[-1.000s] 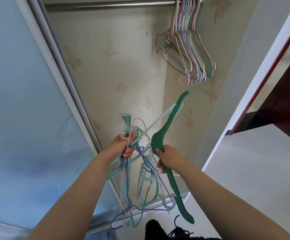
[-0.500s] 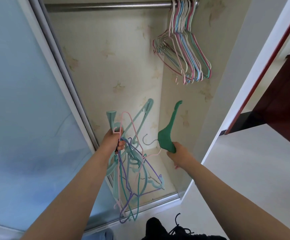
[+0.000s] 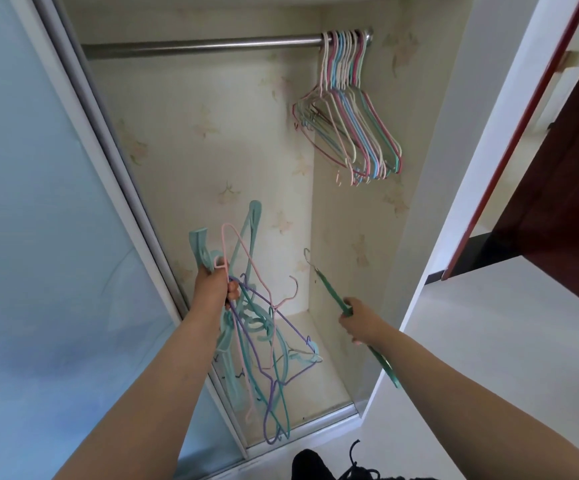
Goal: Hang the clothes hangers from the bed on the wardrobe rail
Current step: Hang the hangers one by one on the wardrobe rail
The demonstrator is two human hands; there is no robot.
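My left hand [image 3: 213,284] grips a tangled bundle of hangers [image 3: 263,341], pink, purple and teal, which dangles down inside the open wardrobe. My right hand [image 3: 359,322] holds a single dark green hanger [image 3: 329,289] seen edge-on, its metal hook pointing up toward the back corner. High above, the steel wardrobe rail [image 3: 205,48] runs across the top. Several thin pastel hangers [image 3: 353,133] hang bunched at its right end.
A frosted blue sliding door [image 3: 38,237] covers the left side, its metal frame [image 3: 114,161] running diagonally. The wardrobe's right side wall [image 3: 430,168] stands close to my right hand. A dark red door [image 3: 565,161] is at the far right. A black shoe [image 3: 319,465] shows below.
The view tilted up, so the rail sits lower in the frame. My right hand drew the green hanger away from the bundle to the right and turned it edge-on.
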